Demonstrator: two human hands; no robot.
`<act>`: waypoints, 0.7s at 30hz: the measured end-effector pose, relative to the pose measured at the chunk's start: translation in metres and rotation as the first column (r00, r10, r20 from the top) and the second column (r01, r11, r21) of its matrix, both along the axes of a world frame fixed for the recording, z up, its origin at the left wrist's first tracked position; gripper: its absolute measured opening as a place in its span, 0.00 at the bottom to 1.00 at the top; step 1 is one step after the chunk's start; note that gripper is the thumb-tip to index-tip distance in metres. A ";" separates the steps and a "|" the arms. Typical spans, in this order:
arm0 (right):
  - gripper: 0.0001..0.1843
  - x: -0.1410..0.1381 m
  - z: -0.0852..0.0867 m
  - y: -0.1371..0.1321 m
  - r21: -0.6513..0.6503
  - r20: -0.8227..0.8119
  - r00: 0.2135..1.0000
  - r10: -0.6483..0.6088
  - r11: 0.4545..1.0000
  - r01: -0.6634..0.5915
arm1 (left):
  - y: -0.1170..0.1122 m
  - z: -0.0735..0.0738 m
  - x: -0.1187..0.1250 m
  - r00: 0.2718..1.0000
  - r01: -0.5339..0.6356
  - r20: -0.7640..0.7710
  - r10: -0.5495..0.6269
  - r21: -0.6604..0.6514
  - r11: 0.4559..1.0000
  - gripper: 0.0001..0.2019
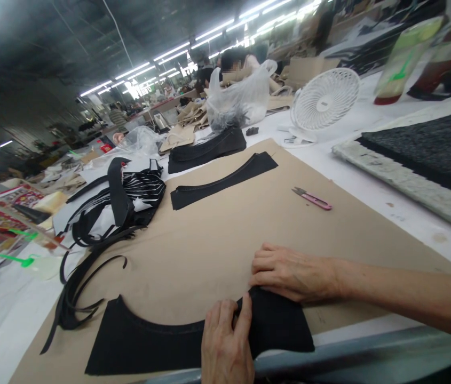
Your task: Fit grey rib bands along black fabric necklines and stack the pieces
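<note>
A curved black fabric piece point(149, 336) lies on brown paper point(225, 234) at the near table edge. My left hand point(225, 344) rests on its right part, fingers together and pressed onto the cloth. My right hand point(289, 272) lies flat on the fabric's upper right corner, fingers stretched out to the left. Neither hand lifts the cloth. Another long black fabric piece point(221, 181) lies further back on the paper. Pink thread snips point(312, 199) lie to the right of it, beyond my right hand.
A heap of black strips and striped cloth point(121, 208) sits at the left. A stack of black pieces point(209, 149), a plastic bag point(241, 101) and a white fan point(323, 104) stand at the back. A dark mat point(429, 149) lies right. People work far behind.
</note>
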State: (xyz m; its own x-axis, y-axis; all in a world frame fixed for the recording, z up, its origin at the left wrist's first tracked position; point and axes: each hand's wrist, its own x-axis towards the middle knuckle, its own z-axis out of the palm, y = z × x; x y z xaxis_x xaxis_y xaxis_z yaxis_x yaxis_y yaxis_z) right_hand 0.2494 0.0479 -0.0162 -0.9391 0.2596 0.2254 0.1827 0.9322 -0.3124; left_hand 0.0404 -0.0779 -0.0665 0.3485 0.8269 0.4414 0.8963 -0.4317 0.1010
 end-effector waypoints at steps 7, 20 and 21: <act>0.08 0.002 0.000 0.003 0.045 0.014 1.000 0.011 0.999 -0.012 | 0.004 0.004 0.002 0.995 0.055 0.085 -0.044 -0.134 0.989 0.25; 0.10 0.012 -0.003 0.003 0.043 0.009 1.000 -0.012 0.999 0.011 | 0.008 0.013 0.014 0.999 -0.025 -0.051 0.018 -0.133 0.991 0.28; 0.10 0.013 -0.003 0.004 0.042 0.008 1.000 -0.018 0.999 0.017 | 0.008 0.012 0.014 0.998 -0.025 -0.060 0.017 -0.124 0.992 0.28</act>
